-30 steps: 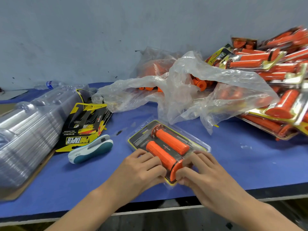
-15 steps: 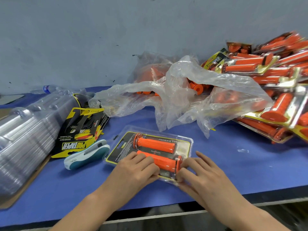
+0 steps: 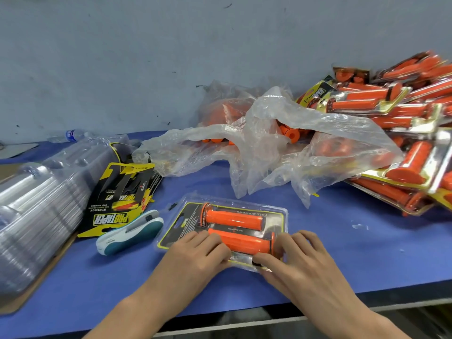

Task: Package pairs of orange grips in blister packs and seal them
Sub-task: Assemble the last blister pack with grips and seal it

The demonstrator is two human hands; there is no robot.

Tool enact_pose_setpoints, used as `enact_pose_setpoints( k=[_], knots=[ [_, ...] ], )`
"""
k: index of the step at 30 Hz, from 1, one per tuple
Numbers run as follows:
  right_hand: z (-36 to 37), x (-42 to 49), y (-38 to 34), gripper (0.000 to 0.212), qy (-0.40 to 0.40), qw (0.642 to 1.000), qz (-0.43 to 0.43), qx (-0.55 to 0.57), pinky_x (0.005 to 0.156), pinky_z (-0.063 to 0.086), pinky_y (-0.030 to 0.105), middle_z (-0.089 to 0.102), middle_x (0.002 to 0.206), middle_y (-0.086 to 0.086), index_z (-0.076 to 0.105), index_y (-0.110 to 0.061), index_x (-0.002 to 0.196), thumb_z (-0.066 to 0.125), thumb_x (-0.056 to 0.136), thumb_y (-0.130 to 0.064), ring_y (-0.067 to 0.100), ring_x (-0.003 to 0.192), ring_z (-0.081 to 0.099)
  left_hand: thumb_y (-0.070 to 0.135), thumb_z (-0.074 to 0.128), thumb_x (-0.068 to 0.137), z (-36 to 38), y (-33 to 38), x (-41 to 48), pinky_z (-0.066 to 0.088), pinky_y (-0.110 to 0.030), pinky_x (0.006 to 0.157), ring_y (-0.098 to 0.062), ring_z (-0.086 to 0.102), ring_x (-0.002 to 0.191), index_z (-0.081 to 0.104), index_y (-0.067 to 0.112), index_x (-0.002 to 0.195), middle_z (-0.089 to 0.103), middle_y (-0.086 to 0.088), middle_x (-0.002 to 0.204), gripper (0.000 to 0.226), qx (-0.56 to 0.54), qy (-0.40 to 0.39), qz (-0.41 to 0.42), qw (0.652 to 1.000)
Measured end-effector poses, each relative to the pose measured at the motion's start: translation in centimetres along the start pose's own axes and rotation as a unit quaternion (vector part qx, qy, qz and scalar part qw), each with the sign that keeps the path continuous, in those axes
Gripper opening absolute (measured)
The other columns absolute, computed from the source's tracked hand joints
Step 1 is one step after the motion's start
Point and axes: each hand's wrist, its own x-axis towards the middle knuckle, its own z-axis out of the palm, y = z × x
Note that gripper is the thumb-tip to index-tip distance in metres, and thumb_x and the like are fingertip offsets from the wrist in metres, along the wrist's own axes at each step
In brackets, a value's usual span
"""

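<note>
One blister pack (image 3: pixel 188 225) is laid flat on the blue surface (image 3: pixel 342 241), near its front edge, and two orange grips are held inside it side by side: the far grip (image 3: pixel 233 219) and the near grip (image 3: pixel 244 243). The pack's near edge is pressed down by two hands. The left hand (image 3: pixel 195 255) is set at the pack's 7 o'clock with its fingers bent and bearing on the plastic; the right hand (image 3: pixel 300 260) is set at 4 o'clock, fingers spread over the corner, nothing clenched. One white and teal stapler (image 3: pixel 129 232) is seen at 9 o'clock of the pack, one stack of printed cards (image 3: pixel 119 199) at 10 o'clock, crumpled clear bags (image 3: pixel 281 143) with loose grips at 12 o'clock, and a pile of filled packs (image 3: pixel 403 118), too jumbled to be counted, at 2 o'clock
</note>
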Motion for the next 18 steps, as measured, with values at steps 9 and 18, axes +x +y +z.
enact_pose_setpoints(
  k=[9,18],
  knots=[
    [-1.0,-0.5,2.6,0.014,-0.035,0.999,0.002,0.041,0.069,0.045,0.036,0.052,0.083,-0.006,0.064,-0.031,0.09,0.052,0.096,-0.033,0.022,0.069,0.048,0.023,0.055,0.097,-0.6,-3.1,-1.6,0.039,-0.03,0.066,-0.019,0.052,0.066,0.063,0.018,0.077,0.056,0.005,0.077,0.022,0.014,-0.006,-0.023,1.0],
    [-1.2,-0.8,3.3,0.02,-0.051,0.997,-0.003,0.055,0.075,0.039,0.032,0.051,0.088,-0.008,0.064,-0.029,0.092,0.046,0.097,-0.037,0.018,0.075,0.046,0.03,0.051,0.096,-0.8,-5.1,-3.0,0.039,-0.029,0.072,-0.019,0.052,0.073,0.059,0.019,0.08,0.055,0.008,0.081,0.021,-0.003,-0.021,-0.066,0.998]
  ],
)
